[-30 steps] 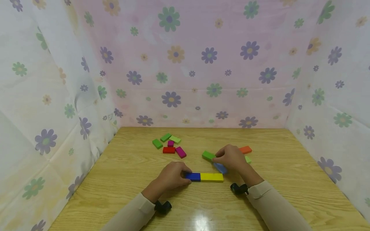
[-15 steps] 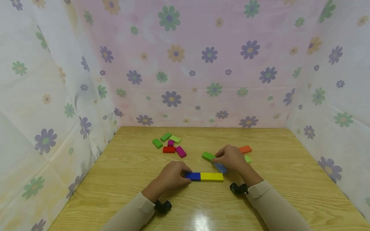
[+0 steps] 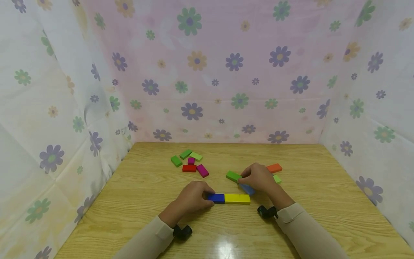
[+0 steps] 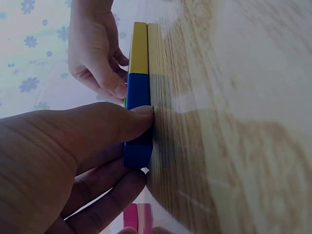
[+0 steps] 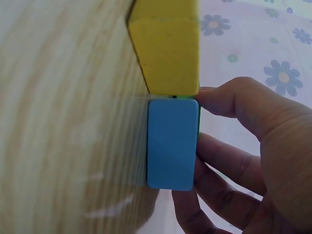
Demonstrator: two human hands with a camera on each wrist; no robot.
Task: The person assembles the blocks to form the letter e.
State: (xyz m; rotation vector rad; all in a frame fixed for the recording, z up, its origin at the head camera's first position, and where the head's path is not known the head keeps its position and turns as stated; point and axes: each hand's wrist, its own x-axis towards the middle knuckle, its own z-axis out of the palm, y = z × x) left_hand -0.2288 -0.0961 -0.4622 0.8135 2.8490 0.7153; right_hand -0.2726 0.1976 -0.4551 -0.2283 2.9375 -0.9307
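My left hand (image 3: 194,196) grips the left part of a dark blue block (image 3: 217,198), thumb on the near side. In the left wrist view the thumb lies across the blue block (image 4: 138,92). End to end with it, touching, lies a yellow block (image 3: 237,199). Behind the yellow block, my right hand (image 3: 258,176) pinches the right end of a green block (image 3: 233,176) between thumb and curled fingers. A light blue block (image 3: 247,189) lies slanted just in front of those fingers; its end face (image 5: 172,144) fills the middle of the right wrist view, partly hiding the grip.
At the back left several blocks lie loose, among them a red block (image 3: 189,168), a magenta block (image 3: 202,171) and a green block (image 3: 176,160). Beyond my right hand are an orange block (image 3: 274,168) and a partly hidden light green one (image 3: 277,178). Flowered cloth (image 3: 210,72) encloses the wooden table (image 3: 145,180).
The green block at my right fingertips has shifted very slightly toward me. My left hand, the dark blue block and the yellow block have stayed in place.
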